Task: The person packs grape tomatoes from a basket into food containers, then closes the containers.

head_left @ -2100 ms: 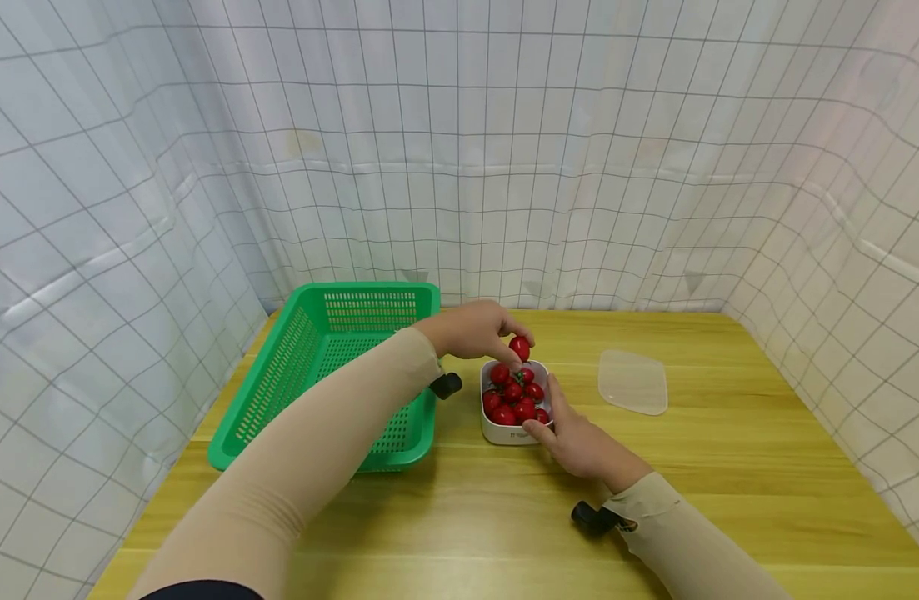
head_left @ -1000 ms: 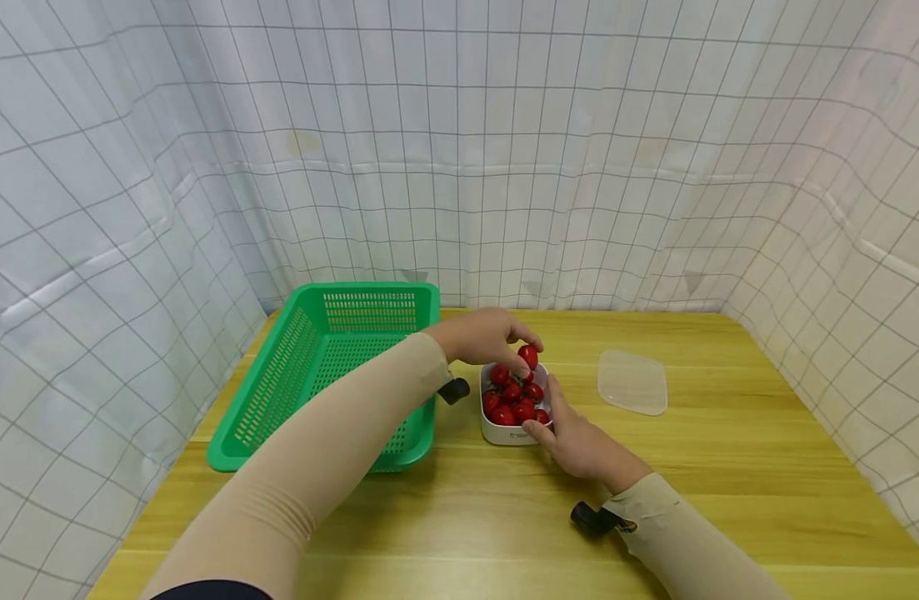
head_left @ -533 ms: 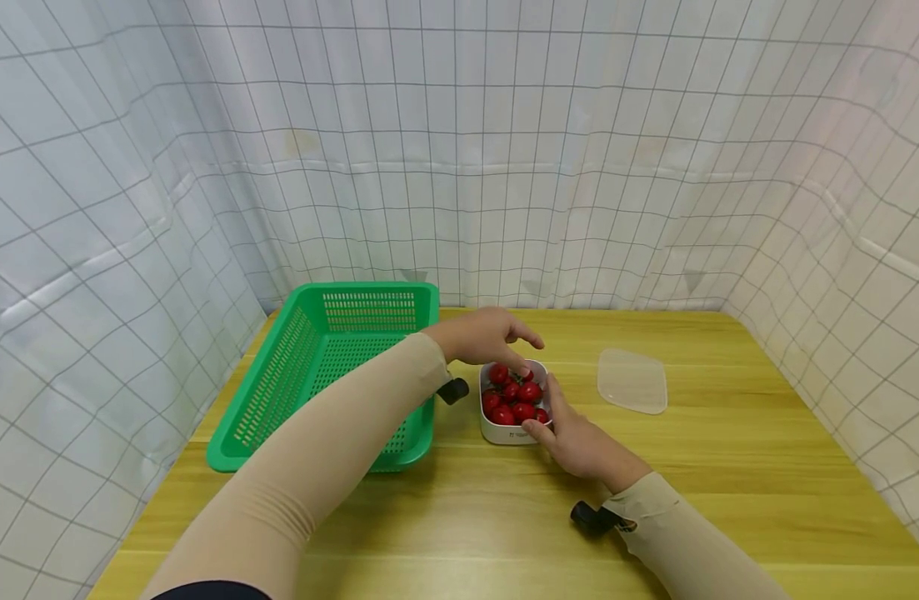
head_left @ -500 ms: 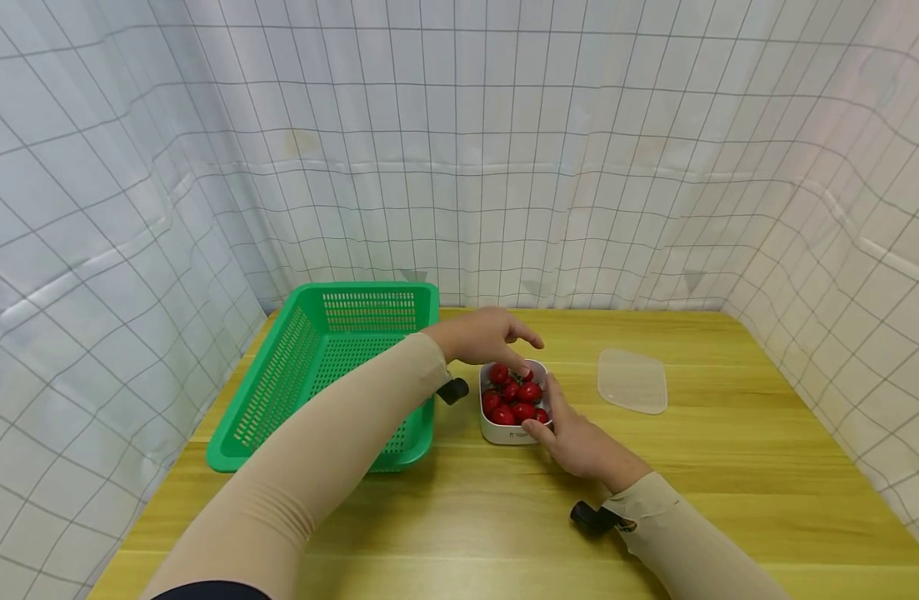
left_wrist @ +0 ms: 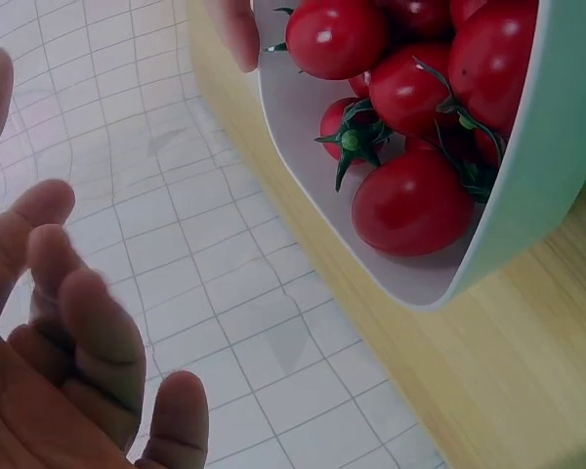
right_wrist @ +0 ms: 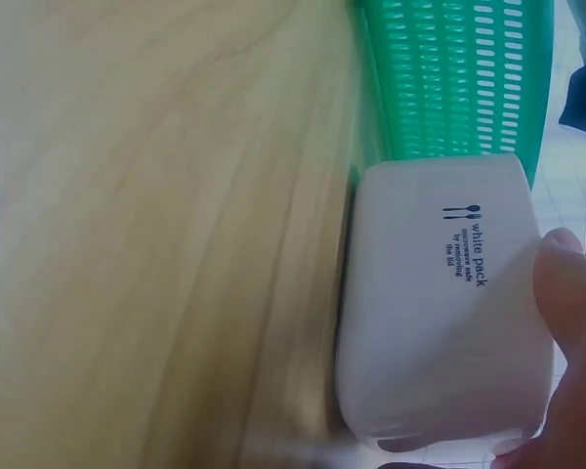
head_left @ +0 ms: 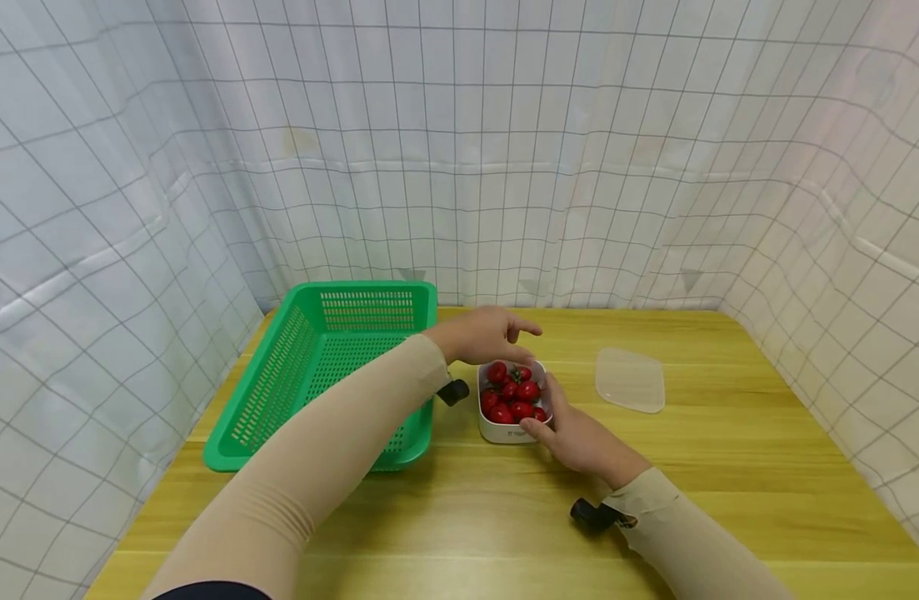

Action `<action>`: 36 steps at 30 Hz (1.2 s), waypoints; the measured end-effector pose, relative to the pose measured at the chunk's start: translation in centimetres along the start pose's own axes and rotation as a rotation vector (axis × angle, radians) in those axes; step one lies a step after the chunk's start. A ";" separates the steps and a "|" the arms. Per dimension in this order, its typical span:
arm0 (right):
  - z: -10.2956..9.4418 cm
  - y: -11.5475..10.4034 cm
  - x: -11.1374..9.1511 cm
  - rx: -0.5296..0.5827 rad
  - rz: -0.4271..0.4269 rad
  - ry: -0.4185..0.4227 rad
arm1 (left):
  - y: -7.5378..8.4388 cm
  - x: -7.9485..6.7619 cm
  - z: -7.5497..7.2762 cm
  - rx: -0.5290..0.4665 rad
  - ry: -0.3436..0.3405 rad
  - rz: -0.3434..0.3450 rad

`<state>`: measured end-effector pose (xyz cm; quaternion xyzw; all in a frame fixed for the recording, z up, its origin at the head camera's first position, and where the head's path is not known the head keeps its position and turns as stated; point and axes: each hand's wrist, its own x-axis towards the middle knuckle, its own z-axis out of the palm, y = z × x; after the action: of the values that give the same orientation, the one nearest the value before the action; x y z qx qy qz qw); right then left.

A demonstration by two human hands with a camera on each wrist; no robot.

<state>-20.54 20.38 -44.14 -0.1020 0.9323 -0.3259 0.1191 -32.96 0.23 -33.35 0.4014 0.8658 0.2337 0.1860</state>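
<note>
A white plastic food container (head_left: 496, 432) stands on the table with several red cherry tomatoes (left_wrist: 413, 203) inside, some with green stems. My left hand (head_left: 485, 335) hovers over its far edge, fingers spread and holding nothing; in the left wrist view the fingers are apart from the box. My right hand (head_left: 579, 437) grips the container at its near right corner, thumb at the front rim and fingers along the right side. Printed lettering shows on the box's front wall in the right wrist view.
A green perforated basket (head_left: 362, 285) sits to the left of the container, beneath my left forearm. To the right, a translucent lid (head_left: 629, 380) lies flat on the wooden table (head_left: 729, 467). White gridded curtains enclose the back and sides.
A tomato pinched by my left hand has been let go into the container. The left thumb has lifted off the tomatoes. My right hand keeps its hold on the box.
</note>
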 end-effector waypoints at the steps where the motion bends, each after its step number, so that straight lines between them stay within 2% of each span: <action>1: -0.1 0.1 0.0 -0.006 0.008 0.002 | 0.0 0.1 0.1 0.001 0.007 -0.003; 7: -2.6 0.9 -0.4 -0.030 0.051 0.016 | 0.4 1.0 0.4 0.007 0.018 -0.037; 12: -6.4 3.0 -1.0 -0.101 0.072 0.140 | 1.2 2.4 0.9 0.062 0.026 -0.056; 16: -9.5 5.2 -2.0 -0.165 0.083 0.227 | 2.1 3.7 1.5 0.049 0.021 -0.026; 18: -10.9 6.2 -2.6 -0.209 0.088 0.242 | 2.6 4.4 2.0 0.029 0.019 -0.011; 21: -12.6 7.4 -3.1 -0.280 0.106 0.230 | 3.2 5.4 2.8 0.018 0.023 -0.014; 25: -14.0 9.1 -3.7 -0.307 0.141 0.176 | 4.1 6.7 3.9 0.033 0.014 -0.054; 30: -14.5 11.1 -4.1 -0.274 0.191 0.098 | 5.2 8.0 5.2 0.075 -0.031 -0.126; 36: -14.3 12.9 -4.0 -0.277 0.212 0.038 | 6.6 9.2 7.0 0.145 -0.062 -0.136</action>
<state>-22.35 39.65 -40.83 -0.0123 0.9760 -0.1815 0.1198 -30.95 12.92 -36.68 0.3610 0.8996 0.1446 0.1987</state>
